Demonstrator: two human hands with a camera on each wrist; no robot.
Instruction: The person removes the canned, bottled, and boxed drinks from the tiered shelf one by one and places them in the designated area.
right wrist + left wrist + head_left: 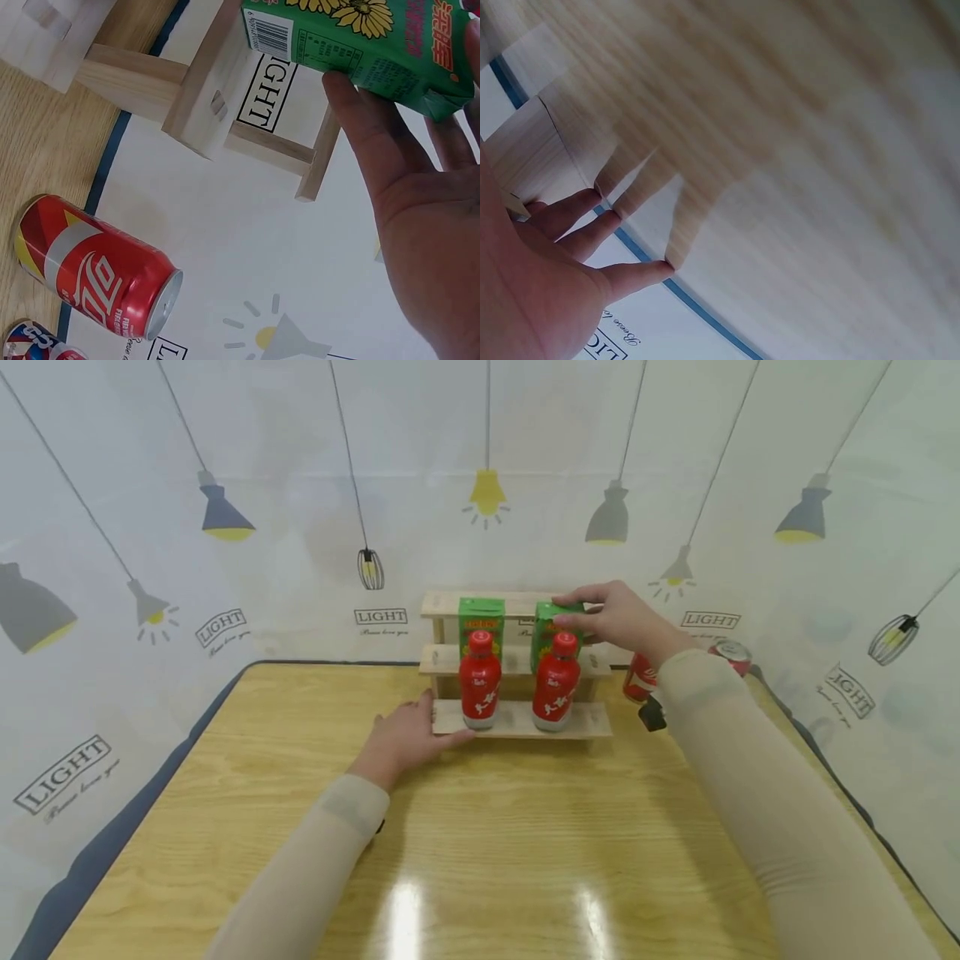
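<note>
Your right hand pinches a green drink carton, shelf room rightward; your left hand spreads at the wooden rack's edge.

matt wd rack, glossy tbl

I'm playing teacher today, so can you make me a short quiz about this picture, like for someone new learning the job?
1. How many red bottles stand on the bottom shelf of the wooden rack?
A) One
B) Two
C) Three

2. True or false: the right hand is holding a Coca-Cola can.

3. Fill in the blank: in the head view, the left hand is at the ____ end of the bottom shelf.

Key:
1. B
2. False; it holds a green carton.
3. left
</note>
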